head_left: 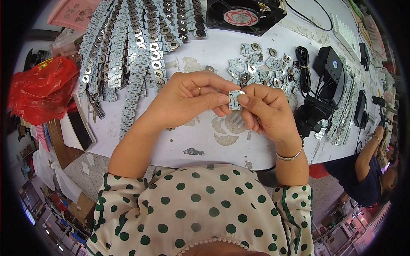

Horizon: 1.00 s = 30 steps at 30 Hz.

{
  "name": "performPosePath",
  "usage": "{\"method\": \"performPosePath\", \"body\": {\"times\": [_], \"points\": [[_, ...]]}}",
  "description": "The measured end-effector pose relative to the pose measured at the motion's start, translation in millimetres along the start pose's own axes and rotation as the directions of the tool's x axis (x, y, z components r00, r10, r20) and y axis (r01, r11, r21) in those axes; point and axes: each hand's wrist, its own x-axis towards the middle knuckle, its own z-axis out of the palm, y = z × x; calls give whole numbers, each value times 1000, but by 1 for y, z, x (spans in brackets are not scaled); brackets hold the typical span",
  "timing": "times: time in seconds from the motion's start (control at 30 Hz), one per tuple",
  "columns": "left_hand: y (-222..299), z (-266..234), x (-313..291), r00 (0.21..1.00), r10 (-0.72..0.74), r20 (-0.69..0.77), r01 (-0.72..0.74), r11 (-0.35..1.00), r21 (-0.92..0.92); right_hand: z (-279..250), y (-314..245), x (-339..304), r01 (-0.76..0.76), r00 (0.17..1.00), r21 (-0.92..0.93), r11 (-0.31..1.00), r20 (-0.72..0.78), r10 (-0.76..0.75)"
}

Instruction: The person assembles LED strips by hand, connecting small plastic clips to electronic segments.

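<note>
Between my two hands, above the middle of the white table, is a small white circuit board [234, 101] with a round part at its right edge. My left hand [192, 96] pinches the board's left side between thumb and fingers. From the other side my right hand [265, 106] has its thumb and fingertip closed on the board's right edge. Just beyond my hands lies a loose pile of similar small boards [265, 70], several with round metal discs. Long rows of joined boards with discs [128, 51] cover the table at the back left.
A black fan [245, 17] stands at the back. Right of the pile are a coiled black cable [303, 70], a black box [329, 64] and more strips [344, 106]. A red plastic bag [42, 87] sits at far left. A co-worker's arm [369, 151] shows at far right.
</note>
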Motion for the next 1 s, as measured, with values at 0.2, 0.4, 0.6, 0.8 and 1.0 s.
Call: {"method": "performPosePath", "body": {"times": [0.2,0.4,0.6,0.8,1.0], "points": [[-4,14,4,992,58,-108,-69,993,-101,2,0,4,38,991,105,994,-131,-24],[-10,19,4,884,435,-169,-322,830,455,3,3,5,108,987,184,977,-133,-84],[-10,18,4,798,603,-9,-379,513,771,2,-2,-6,224,926,-118,967,-283,-249],[20,26,-2,731,681,-53,-426,516,743,-22,-1,-5,-1,678,-937,349,-257,-689],[52,-21,-46,764,608,-214,111,203,973,-8,-1,-8,138,659,-905,403,-220,-719]]}}
